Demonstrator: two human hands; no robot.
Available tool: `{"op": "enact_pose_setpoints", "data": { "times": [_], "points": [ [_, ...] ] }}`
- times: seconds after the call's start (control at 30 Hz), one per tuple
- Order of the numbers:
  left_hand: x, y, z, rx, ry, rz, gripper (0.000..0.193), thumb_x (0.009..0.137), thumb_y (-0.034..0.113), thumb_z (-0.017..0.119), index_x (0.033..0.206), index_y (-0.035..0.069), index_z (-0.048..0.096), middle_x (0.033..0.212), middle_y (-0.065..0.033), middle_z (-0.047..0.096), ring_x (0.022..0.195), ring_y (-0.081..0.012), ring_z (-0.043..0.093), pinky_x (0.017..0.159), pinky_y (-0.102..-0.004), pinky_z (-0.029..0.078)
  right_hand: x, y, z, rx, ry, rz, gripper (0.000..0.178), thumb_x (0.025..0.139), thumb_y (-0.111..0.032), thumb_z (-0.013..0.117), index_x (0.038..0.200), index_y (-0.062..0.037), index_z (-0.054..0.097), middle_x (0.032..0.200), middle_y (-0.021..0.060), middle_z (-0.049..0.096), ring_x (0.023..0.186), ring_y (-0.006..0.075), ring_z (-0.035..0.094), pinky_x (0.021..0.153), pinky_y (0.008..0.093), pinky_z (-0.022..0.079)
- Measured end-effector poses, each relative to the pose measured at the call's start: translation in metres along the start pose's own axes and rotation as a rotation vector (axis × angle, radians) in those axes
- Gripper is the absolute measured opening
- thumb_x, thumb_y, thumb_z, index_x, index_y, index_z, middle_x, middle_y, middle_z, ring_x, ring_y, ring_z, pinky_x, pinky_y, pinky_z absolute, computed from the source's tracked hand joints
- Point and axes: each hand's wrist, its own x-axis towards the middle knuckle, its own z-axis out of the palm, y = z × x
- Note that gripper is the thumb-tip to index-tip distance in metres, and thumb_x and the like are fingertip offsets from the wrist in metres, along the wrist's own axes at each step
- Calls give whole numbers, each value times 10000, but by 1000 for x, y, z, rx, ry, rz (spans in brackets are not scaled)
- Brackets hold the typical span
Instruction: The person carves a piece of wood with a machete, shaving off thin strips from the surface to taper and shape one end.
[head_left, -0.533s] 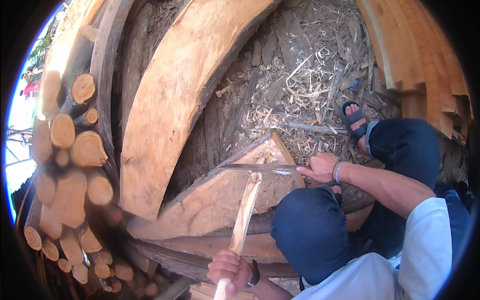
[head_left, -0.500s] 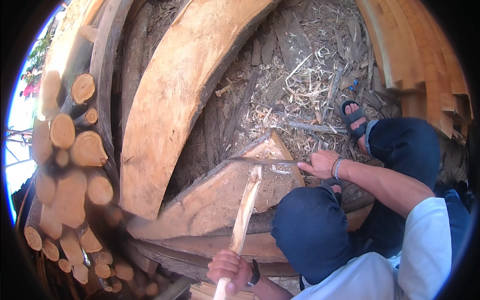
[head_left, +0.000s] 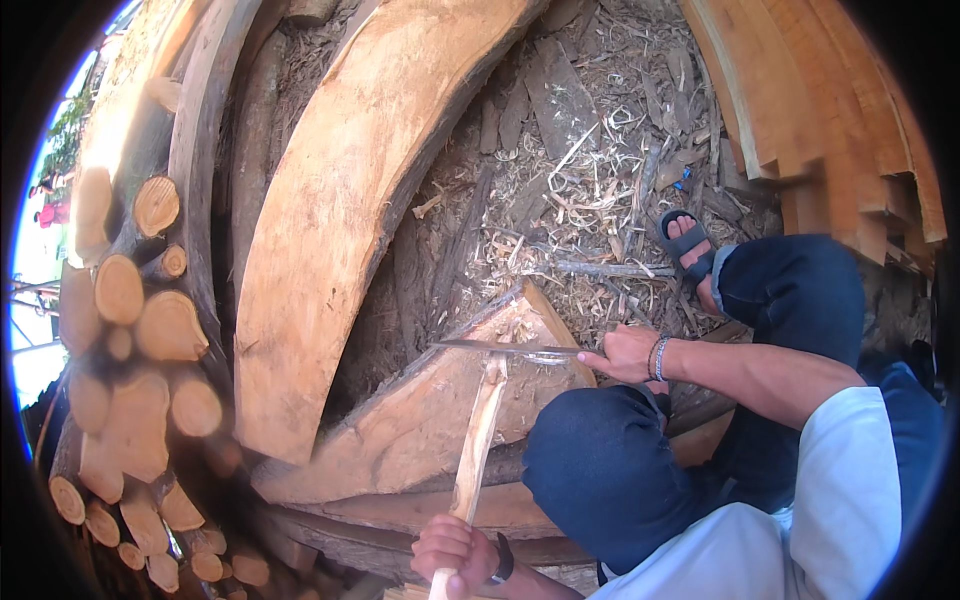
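My left hand (head_left: 452,550) is wrapped round the lower part of a long, pale, peeled wooden stick (head_left: 475,440). The stick slants up and away, its far end resting by the tip of a thick sawn timber slab (head_left: 385,450). In my right hand (head_left: 628,353) is the handle of a long-bladed knife (head_left: 480,346), mostly hidden by my fingers. Its narrow dark blade points left and lies across the stick's far end, just over the slab. A few light shavings sit on the slab beside the blade.
A large curved plank (head_left: 330,230) lies left of the slab. Stacked round logs (head_left: 165,325) fill the left side. Long boards (head_left: 800,110) stand at the upper right. Bark and curled shavings (head_left: 600,200) cover the ground. My bent knee (head_left: 600,450) is close to the slab.
The whole scene has shifted slightly down and left in view. Both hands keep their holds, and the blade stays across the stick's far end.
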Motion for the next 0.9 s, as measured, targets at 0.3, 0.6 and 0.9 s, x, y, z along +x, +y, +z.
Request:
{"op": "enact_pose_setpoints", "data": {
  "times": [0.3, 0.6, 0.9],
  "points": [
    [-1, -1, 0, -13, 1, 4, 366, 724, 242, 572, 492, 112, 321, 387, -3, 323, 343, -112, 304, 438, -252, 324, -7, -3, -4, -17, -48, 21, 796, 938, -629, 362, 773, 76, 694, 800, 302, 662, 804, 416, 677, 777, 477, 542],
    [-2, -1, -2, -20, 14, 4, 370, 719, 243, 573, 484, 111, 320, 381, -3, 324, 341, -112, 303, 433, -252, 317, -7, 2, -1, 8, -42, 27, 819, 936, -642, 348, 748, 77, 691, 785, 277, 673, 804, 408, 679, 782, 476, 542],
    [1, -3, 2, -14, -9, 14, 353, 712, 240, 564, 482, 110, 330, 381, -6, 326, 340, -115, 310, 440, -253, 334, -8, 9, -1, -59, 3, 32, 817, 938, -643, 347, 732, 68, 693, 765, 271, 670, 781, 394, 685, 754, 473, 548]
  ]
}}
